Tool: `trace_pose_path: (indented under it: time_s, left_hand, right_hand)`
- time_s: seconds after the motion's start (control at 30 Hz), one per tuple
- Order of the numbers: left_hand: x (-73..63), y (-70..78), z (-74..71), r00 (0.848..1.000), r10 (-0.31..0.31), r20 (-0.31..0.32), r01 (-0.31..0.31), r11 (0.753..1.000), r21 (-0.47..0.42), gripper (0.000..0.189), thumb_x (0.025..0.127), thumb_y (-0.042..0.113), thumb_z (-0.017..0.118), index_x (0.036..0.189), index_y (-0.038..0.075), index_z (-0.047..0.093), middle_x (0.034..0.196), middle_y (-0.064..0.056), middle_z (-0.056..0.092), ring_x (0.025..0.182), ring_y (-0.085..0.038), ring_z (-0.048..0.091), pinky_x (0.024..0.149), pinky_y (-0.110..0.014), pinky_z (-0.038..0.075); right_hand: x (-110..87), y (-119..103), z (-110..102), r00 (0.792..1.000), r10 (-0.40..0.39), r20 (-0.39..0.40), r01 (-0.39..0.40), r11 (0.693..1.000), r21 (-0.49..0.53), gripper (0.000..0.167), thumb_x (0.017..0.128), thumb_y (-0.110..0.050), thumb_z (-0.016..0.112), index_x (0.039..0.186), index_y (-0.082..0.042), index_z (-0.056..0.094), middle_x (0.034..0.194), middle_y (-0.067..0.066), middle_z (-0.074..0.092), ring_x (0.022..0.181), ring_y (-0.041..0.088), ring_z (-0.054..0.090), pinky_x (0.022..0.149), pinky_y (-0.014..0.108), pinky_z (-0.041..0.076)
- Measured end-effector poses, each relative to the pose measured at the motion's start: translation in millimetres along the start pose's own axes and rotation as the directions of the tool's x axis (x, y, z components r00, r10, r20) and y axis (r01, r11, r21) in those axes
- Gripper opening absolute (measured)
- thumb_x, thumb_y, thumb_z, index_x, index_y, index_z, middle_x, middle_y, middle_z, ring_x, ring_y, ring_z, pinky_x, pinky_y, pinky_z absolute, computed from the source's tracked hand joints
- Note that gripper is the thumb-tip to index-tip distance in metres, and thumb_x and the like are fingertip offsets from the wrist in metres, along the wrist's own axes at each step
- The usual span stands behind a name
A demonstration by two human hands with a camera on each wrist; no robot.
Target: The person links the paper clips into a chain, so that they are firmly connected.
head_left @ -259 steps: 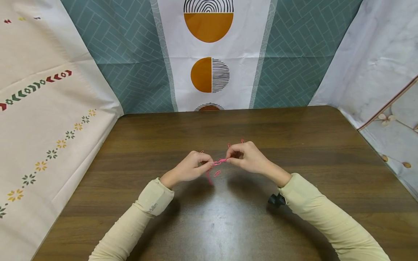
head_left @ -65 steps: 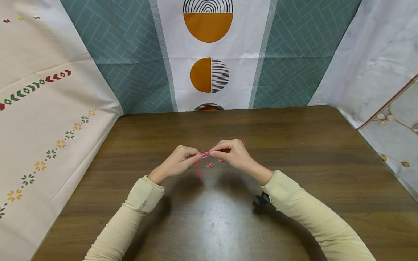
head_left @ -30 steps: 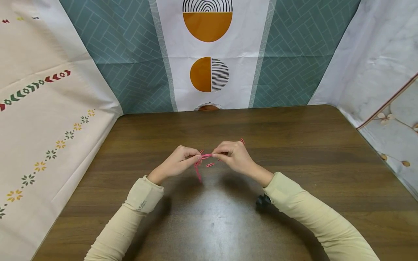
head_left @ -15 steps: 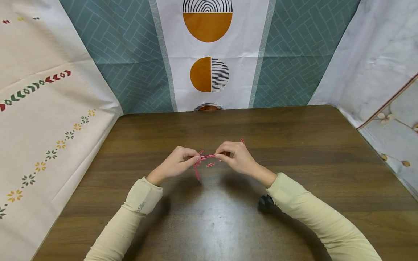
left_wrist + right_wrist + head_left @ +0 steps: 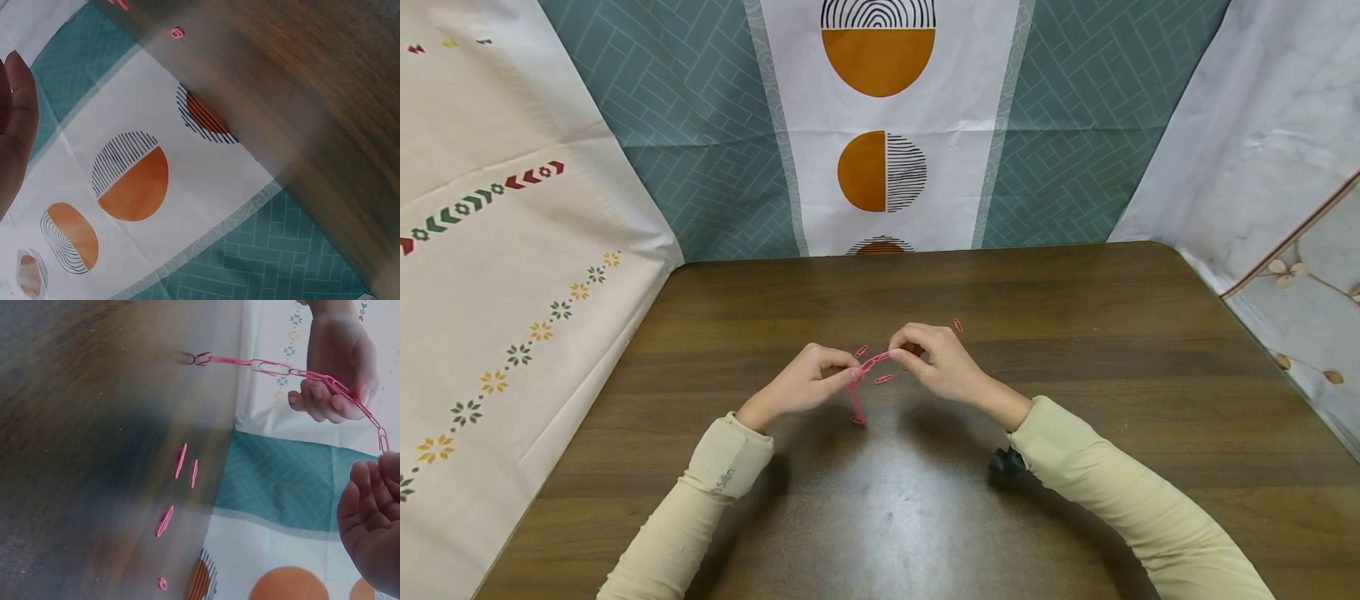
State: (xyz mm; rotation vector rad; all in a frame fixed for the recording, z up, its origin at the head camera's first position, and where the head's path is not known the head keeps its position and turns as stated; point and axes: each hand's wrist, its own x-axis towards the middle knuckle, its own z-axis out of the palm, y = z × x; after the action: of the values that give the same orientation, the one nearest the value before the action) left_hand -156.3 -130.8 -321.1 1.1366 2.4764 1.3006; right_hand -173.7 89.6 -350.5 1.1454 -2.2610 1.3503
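Observation:
A chain of linked pink paper clips (image 5: 868,365) runs between the two hands. My left hand (image 5: 808,379) pinches it between thumb and fingers, and one end hangs down to the tabletop. Higher and to the right, my right hand (image 5: 942,362) pinches the chain's other end. In the right wrist view the chain (image 5: 269,366) stretches past the left hand (image 5: 337,372) to the right hand's fingertips (image 5: 390,464). Only part of the left hand (image 5: 17,119) shows at the edge of the left wrist view; its grip is hidden there.
Loose pink paper clips lie on the brown wooden table (image 5: 1075,333): one between the hands (image 5: 883,379), one behind the left hand (image 5: 861,351), one beyond the right hand (image 5: 958,325). Patterned cloths (image 5: 700,167) hang along the back and sides.
Both hands have shifted left since the earliest frame. In the last half second the left hand has dipped slightly, the chain slants up to the right, and its hanging end now meets the table.

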Motion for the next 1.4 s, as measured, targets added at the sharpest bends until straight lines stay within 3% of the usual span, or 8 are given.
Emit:
trace_pose_path:
  time_s: [0.1, 0.3, 0.43, 0.67, 0.77, 1.0, 1.17, 1.4]
  left_hand:
    - [-0.5, -0.1, 1.3, 1.0, 0.022, 0.001, -0.022, 1.0, -0.01, 0.013, 0.087, -0.004, 0.054, 0.079, -0.001, 0.065, 0.07, -0.012, 0.062, 0.063, -0.007, 0.047, 0.061, -0.023, 0.041]
    - [0.9, 1.1, 4.5, 0.997, 0.072, -0.016, -0.072, 0.997, -0.008, 0.006, 0.085, -0.002, 0.059, 0.088, -0.004, 0.064, 0.078, -0.007, 0.064, 0.071, -0.02, 0.059, 0.068, -0.031, 0.048]
    - [3.2, 4.0, 7.0, 0.993, 0.107, -0.047, -0.107, 0.994, 0.0, 0.009, 0.084, -0.003, 0.06, 0.091, -0.006, 0.064, 0.081, -0.011, 0.065, 0.071, -0.022, 0.06, 0.068, -0.032, 0.048]
    - [7.8, 7.3, 11.0, 0.965, 0.232, -0.127, -0.226, 0.972, 0.06, 0.006, 0.081, -0.009, 0.059, 0.08, -0.005, 0.064, 0.073, -0.012, 0.061, 0.063, -0.015, 0.054, 0.06, -0.024, 0.046]
    - [8.9, 7.7, 11.9, 0.955, 0.258, -0.148, -0.249, 0.965, 0.078, 0.009, 0.081, -0.01, 0.059, 0.075, -0.004, 0.063, 0.069, -0.011, 0.06, 0.061, -0.013, 0.052, 0.058, -0.023, 0.044]
    - [9.1, 7.7, 11.9, 0.951, 0.269, -0.154, -0.258, 0.962, 0.091, 0.012, 0.081, -0.011, 0.059, 0.072, -0.002, 0.062, 0.066, -0.008, 0.057, 0.06, -0.011, 0.049, 0.058, -0.023, 0.042]
    - [6.9, 8.4, 9.8, 0.952, 0.26, -0.163, -0.248, 0.965, 0.091, 0.011, 0.08, -0.011, 0.06, 0.071, -0.005, 0.062, 0.064, -0.009, 0.058, 0.059, -0.013, 0.05, 0.057, -0.023, 0.042]
    - [3.4, 6.8, 7.6, 0.964, 0.219, -0.152, -0.209, 0.975, 0.082, 0.01, 0.081, -0.009, 0.061, 0.074, -0.002, 0.064, 0.067, -0.011, 0.061, 0.061, -0.014, 0.053, 0.061, -0.026, 0.045]
  right_hand:
    - [1.1, -2, 0, 1.0, -0.008, 0.011, 0.008, 1.0, -0.005, 0.005, 0.084, -0.002, 0.062, 0.08, -0.004, 0.061, 0.071, -0.001, 0.055, 0.062, 0.009, 0.047, 0.058, 0.023, 0.042]
    - [1.9, -4, 2, 0.999, -0.017, 0.037, 0.017, 1.0, -0.006, 0.005, 0.084, -0.003, 0.062, 0.08, -0.004, 0.061, 0.071, 0.0, 0.056, 0.061, 0.011, 0.047, 0.056, 0.023, 0.041]
    - [1.6, -4, 3, 0.999, -0.012, 0.044, 0.013, 1.0, -0.014, 0.004, 0.084, -0.003, 0.063, 0.081, -0.002, 0.062, 0.07, -0.001, 0.055, 0.06, 0.01, 0.045, 0.055, 0.024, 0.04]
    - [1.4, -5, 4, 0.999, 0.011, 0.031, -0.011, 1.0, -0.021, 0.004, 0.083, -0.004, 0.064, 0.08, -0.003, 0.063, 0.069, -0.002, 0.055, 0.059, 0.008, 0.043, 0.053, 0.028, 0.041]
    - [1.1, -4, 4, 1.0, 0.017, 0.024, -0.016, 1.0, -0.021, 0.004, 0.083, -0.005, 0.065, 0.08, -0.004, 0.064, 0.069, -0.002, 0.055, 0.059, 0.008, 0.044, 0.053, 0.029, 0.041]
    - [-0.3, -3, 0, 0.998, 0.049, 0.027, -0.049, 0.999, 0.016, 0.005, 0.084, -0.006, 0.065, 0.082, -0.001, 0.066, 0.072, 0.0, 0.06, 0.061, 0.009, 0.047, 0.056, 0.024, 0.041]
    - [2.1, -20, -12, 0.99, 0.134, 0.03, -0.135, 0.991, 0.012, 0.003, 0.082, 0.004, 0.062, 0.081, 0.003, 0.065, 0.072, 0.008, 0.061, 0.062, 0.017, 0.052, 0.058, 0.028, 0.044]
    - [-5.1, 26, -17, 0.963, 0.267, 0.026, -0.266, 0.963, -0.037, 0.007, 0.08, -0.005, 0.067, 0.085, 0.0, 0.066, 0.074, 0.002, 0.063, 0.063, 0.013, 0.053, 0.059, 0.026, 0.044]
